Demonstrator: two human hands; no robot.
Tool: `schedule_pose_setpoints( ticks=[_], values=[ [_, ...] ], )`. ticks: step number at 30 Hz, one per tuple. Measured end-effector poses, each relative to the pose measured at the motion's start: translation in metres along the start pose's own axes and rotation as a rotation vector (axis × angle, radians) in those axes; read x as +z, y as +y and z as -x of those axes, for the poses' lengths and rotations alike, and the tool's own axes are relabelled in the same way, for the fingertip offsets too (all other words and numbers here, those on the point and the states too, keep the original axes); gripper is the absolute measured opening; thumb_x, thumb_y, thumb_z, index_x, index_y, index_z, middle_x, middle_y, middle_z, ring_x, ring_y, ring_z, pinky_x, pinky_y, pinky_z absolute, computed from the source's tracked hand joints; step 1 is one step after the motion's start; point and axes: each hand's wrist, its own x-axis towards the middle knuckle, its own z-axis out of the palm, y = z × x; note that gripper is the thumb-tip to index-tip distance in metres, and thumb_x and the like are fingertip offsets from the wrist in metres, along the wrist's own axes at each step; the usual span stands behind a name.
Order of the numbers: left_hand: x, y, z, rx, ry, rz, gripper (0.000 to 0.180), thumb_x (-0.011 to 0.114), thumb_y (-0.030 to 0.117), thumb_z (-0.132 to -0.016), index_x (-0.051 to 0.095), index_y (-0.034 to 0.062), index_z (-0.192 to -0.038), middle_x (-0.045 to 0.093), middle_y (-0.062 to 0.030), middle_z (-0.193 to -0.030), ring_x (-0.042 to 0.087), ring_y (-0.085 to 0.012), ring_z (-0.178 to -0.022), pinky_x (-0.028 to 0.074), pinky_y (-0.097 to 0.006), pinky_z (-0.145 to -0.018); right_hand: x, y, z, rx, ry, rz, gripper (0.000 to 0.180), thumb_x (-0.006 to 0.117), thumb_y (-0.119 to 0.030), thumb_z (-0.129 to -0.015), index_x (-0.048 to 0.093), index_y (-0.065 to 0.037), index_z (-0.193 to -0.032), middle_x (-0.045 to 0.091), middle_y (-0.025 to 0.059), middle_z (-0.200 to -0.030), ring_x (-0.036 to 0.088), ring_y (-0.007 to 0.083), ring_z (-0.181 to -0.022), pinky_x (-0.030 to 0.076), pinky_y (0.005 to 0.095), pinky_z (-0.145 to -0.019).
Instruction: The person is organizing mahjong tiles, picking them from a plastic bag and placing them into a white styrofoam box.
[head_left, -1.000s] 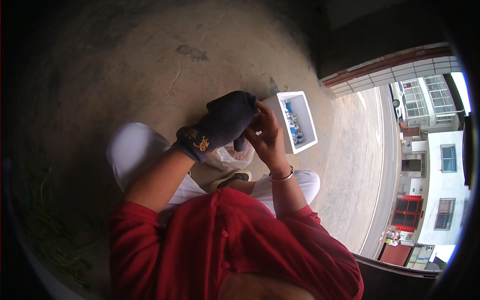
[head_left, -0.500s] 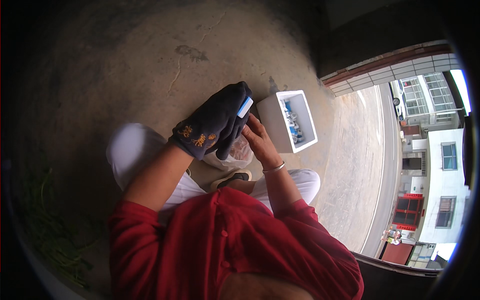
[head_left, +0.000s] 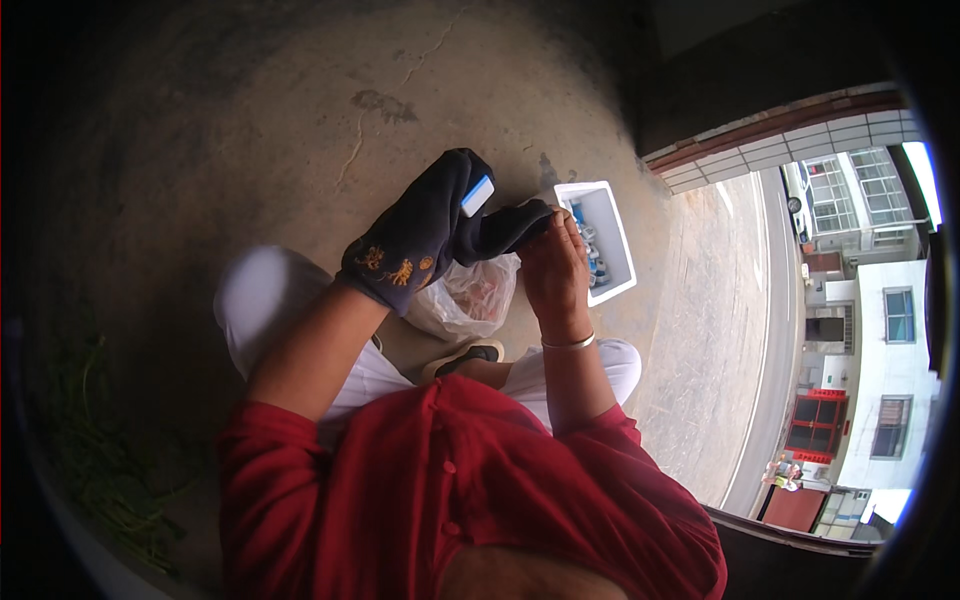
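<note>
Cracked concrete floor (head_left: pixel 300 130); daylight; street (head_left: pixel 770 330) and white buildings (head_left: pixel 890 380) at right.

White foam box (head_left: pixel 612 205) on the concrete floor (head_left: pixel 250 120), tan sandal (head_left: pixel 462 357) nearby

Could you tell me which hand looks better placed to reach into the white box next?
Probably the right hand: it is bare and beside the white box. The left hand wears a bulky dark glove.

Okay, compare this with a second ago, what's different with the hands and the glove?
The gloved left hand has tipped up, showing a pale tag on the dark glove. The bare right hand has moved to the glove's fingertips and pinches them. The white box, plastic bag and seated pose are unchanged.
</note>
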Motion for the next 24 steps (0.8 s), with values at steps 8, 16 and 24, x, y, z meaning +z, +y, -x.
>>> schedule_pose_setpoints(
  ticks=[8,16,24],
  values=[
    [0.009,-0.017,-0.002,0.186,-0.327,-0.311,0.018,0.046,0.019,-0.097,0.054,0.0053,-0.106,0.06,-0.0068,-0.1,0.059,-0.0149,-0.091,0.049,-0.03,-0.079,0.029,0.019,-0.007,-0.489,-0.189,1.032,0.023,0.059,-0.011,-0.092,0.062,-0.002,-0.113,0.058,0.0148,-0.127,0.048,0.032,-0.127,0.035,0.0407,-0.107],
    [0.02,0.035,0.018,-0.337,-0.296,0.389,0.021,0.053,0.019,-0.094,0.052,0.0055,-0.11,0.062,-0.0037,-0.097,0.06,-0.0154,-0.092,0.048,-0.029,-0.08,0.04,0.014,-0.01,-0.303,-0.031,0.7,0.022,0.059,-0.012,-0.095,0.067,0.001,-0.11,0.058,0.0113,-0.126,0.052,0.0205,-0.119,0.04,0.0305,-0.1],
    [0.032,0.053,0.027,-0.178,-0.303,-0.046,0.025,0.049,0.029,-0.097,0.053,0.0073,-0.108,0.06,-0.0039,-0.087,0.06,-0.013,-0.074,0.049,-0.028,-0.067,0.041,0.001,-0.021,-0.131,0.085,0.66,0.026,0.058,-0.015,-0.096,0.064,0.0,-0.116,0.06,0.0093,-0.124,0.055,0.0169,-0.114,0.04,0.0292,-0.099]
  ],
)
